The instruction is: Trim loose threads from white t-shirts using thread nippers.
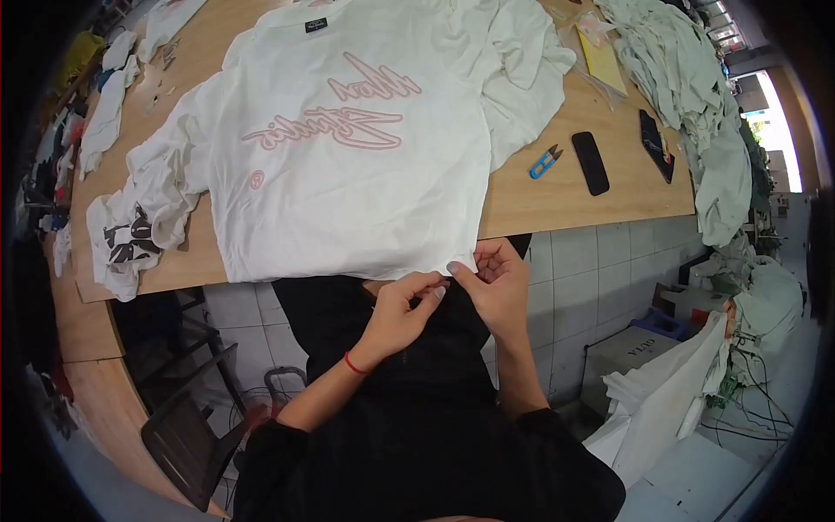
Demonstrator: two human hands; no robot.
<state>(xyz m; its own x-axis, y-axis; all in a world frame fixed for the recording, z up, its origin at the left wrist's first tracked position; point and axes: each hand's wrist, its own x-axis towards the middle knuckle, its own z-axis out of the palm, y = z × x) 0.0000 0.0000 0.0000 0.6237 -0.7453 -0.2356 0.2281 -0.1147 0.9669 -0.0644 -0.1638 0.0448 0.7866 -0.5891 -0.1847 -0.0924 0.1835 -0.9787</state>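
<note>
A white long-sleeved shirt (348,204) lies spread on the wooden table, its collar with a dark label at the far side. Pink outlined lettering crosses its body, and black print shows on the bunched left sleeve. The shirt's hem reaches the near table edge. There my right hand (499,287) pinches the hem's right corner between thumb and fingers. Close beside it, my left hand (402,315) has its thumb and fingertips drawn together at the same hem. What lies between the left fingertips is too small to make out clearly.
Blue thread snips (546,163), a black phone (591,163) and a dark flat item (656,146) lie on the table (531,204) at right. Beyond are a yellow packet (602,65) and piled pale green fabric (665,74). A chair (187,444) stands lower left, a box (631,365) lower right.
</note>
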